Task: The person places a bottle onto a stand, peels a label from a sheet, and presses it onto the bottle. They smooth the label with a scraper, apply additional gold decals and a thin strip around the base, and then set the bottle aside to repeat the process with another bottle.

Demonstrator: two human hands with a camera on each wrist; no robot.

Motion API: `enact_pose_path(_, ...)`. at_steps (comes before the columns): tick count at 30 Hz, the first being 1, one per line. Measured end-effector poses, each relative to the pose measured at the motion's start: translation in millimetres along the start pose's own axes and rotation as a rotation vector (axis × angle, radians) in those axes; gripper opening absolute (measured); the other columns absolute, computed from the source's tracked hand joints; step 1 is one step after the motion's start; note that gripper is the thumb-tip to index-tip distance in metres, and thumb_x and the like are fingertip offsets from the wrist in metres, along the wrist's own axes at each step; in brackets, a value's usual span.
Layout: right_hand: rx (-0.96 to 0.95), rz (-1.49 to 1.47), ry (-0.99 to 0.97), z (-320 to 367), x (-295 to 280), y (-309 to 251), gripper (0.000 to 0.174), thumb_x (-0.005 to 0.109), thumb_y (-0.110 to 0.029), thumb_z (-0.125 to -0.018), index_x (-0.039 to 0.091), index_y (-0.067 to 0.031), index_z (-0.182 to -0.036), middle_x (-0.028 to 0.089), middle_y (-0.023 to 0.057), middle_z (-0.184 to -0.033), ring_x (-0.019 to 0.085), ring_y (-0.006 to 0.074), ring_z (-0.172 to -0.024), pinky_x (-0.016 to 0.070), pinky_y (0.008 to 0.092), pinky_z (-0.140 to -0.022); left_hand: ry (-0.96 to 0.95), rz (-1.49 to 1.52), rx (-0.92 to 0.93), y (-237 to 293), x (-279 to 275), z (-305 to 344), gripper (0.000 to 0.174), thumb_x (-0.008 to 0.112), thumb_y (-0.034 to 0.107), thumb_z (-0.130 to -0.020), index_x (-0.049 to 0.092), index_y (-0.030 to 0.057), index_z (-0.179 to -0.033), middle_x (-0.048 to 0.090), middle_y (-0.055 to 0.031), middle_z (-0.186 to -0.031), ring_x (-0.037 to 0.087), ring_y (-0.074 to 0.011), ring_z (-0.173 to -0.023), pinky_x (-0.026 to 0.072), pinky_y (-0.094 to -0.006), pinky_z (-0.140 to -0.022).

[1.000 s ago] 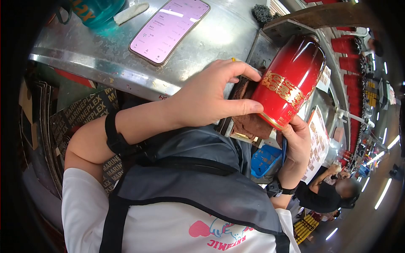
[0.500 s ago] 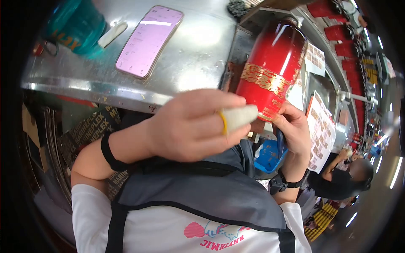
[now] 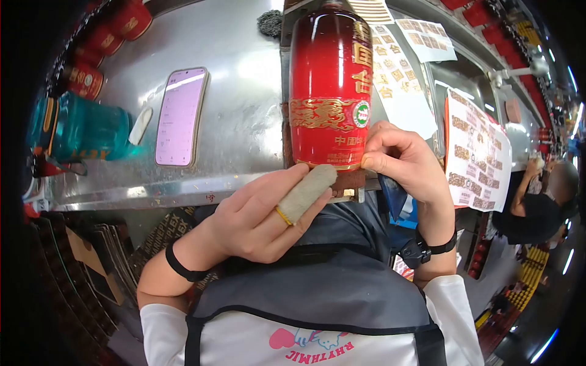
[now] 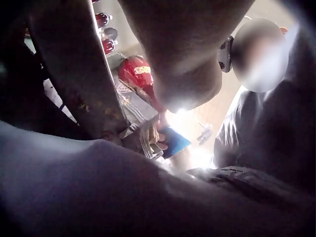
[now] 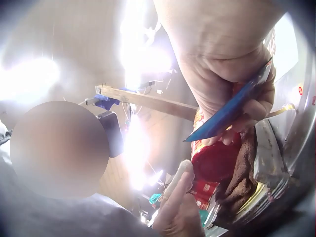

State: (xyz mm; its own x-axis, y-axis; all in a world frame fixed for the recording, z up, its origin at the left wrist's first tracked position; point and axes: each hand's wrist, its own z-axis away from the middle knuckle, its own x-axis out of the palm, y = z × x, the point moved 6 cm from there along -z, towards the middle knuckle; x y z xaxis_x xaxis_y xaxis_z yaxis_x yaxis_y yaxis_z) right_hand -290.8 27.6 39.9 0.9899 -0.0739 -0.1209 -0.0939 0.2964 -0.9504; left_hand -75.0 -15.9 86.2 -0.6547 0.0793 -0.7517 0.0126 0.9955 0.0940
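Note:
A red glass bottle (image 3: 326,73) with gold lettering, a gold band and a round green emblem lies with its base toward the person. A brown cloth (image 5: 243,175) is under it. My right hand (image 3: 412,165) pinches the bottle at the base rim between thumb and fingers. Its fingers also keep a blue pointed flat blade (image 5: 227,116) against the palm. My left hand (image 3: 256,213) has its fingers stretched out, fingertips right at the base rim. One of them wears a whitish cloth finger cover (image 3: 305,194) with a yellow band (image 3: 283,215). The left thumb is hidden.
On the metal table are a phone (image 3: 181,116), a teal drinking bottle (image 3: 91,129), a white strip (image 3: 141,126) and a dark scouring ball (image 3: 270,23). Printed decal sheets (image 3: 477,155) lie at right. More red bottles (image 3: 125,21) stand far left. Another person (image 3: 525,201) sits at right.
The left hand has left the bottle's side, turned over, and come to its base. The bottle has rolled, showing gold characters and the emblem. The right hand stays at the base. The head view has swung.

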Motion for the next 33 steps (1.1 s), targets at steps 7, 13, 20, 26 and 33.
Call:
enact_pose_path(7,-0.021,-0.001,0.002,-1,-1,0,0.018,0.081,-0.018,-0.085,0.069,-0.0047,-0.081,0.045,-0.0044,-0.076,0.038,0.0053,-0.065,0.0327,0.0236,-0.058,-0.006,-0.049,0.072,6,11,-16,0.030,0.076,0.011,-0.076,0.076,0.0041,-0.105,0.067,-0.0108,-0.119,0.059,-0.0259,-0.116,0.0595,-0.0331,-0.082)
enact_pose_path(13,-0.084,0.107,0.028,0,5,-14,0.020,0.083,-0.018,-0.081,0.069,-0.0036,-0.080,0.050,-0.0021,-0.078,0.041,0.0079,-0.066,0.0357,0.0250,-0.061,-0.062,-0.133,-0.228,-26,26,-47,0.045,0.073,0.016,-0.082,0.068,0.0025,-0.124,0.058,-0.0120,-0.137,0.049,-0.0348,-0.130,0.0513,-0.0388,-0.098)
enact_pose_path(20,-0.078,0.090,0.080,11,5,-33,0.020,0.084,-0.017,-0.079,0.069,-0.0043,-0.082,0.055,0.0008,-0.088,0.045,0.0094,-0.070,0.0393,0.0249,-0.064,-0.026,0.052,-0.335,-38,27,-34,0.081,0.085,0.019,-0.071,0.051,-0.0046,-0.141,0.048,-0.0259,-0.145,0.048,-0.0463,-0.131,0.0455,-0.0474,-0.106)
enact_pose_path(26,-0.091,0.157,0.094,27,1,-57,0.011,0.079,-0.002,-0.075,0.069,-0.0009,-0.080,0.059,0.0040,-0.103,0.044,0.0052,-0.068,0.0373,0.0210,-0.066,-0.003,0.126,-0.364,-41,26,-30,0.088,0.087,0.020,-0.068,0.048,-0.0049,-0.143,0.046,-0.0267,-0.147,0.048,-0.0459,-0.131,0.0442,-0.0477,-0.107)
enact_pose_path(33,-0.102,0.229,0.101,26,-8,-39,0.011,0.078,-0.003,-0.078,0.069,-0.0016,-0.083,0.059,0.0042,-0.103,0.043,0.0045,-0.066,0.0368,0.0209,-0.065,-0.053,0.083,-0.383,-42,26,-26,0.094,0.088,0.031,-0.073,0.042,-0.0057,-0.146,0.044,-0.0267,-0.149,0.051,-0.0402,-0.130,0.0425,-0.0459,-0.107)
